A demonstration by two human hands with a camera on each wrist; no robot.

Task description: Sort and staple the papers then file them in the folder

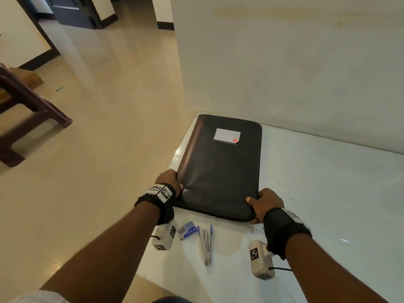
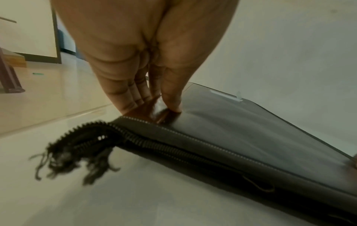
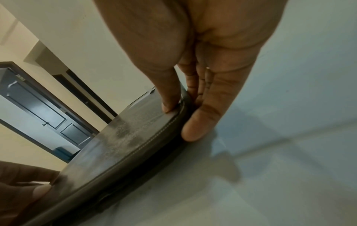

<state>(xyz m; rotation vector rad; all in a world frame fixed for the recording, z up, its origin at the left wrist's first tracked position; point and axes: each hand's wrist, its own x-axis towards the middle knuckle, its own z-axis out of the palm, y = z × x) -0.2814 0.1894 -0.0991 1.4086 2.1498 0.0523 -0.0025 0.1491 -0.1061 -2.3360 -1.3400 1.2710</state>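
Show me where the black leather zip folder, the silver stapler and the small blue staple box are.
black leather zip folder (image 1: 218, 171), head view, middle of its cover.
silver stapler (image 1: 206, 243), head view, middle of its metal arm.
small blue staple box (image 1: 187, 230), head view, its top face.

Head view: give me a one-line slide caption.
Both hands, left hand and right hand, grip the closed black folder; stapler lies nearby.

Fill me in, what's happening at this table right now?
A person has both hands on a closed black folder lying on the white table. The left hand pinches its near left corner, the right hand its near right corner, thumbs on top. A stapler and a staple box lie untouched nearer the person. No loose papers show, and the zip's end is frayed.
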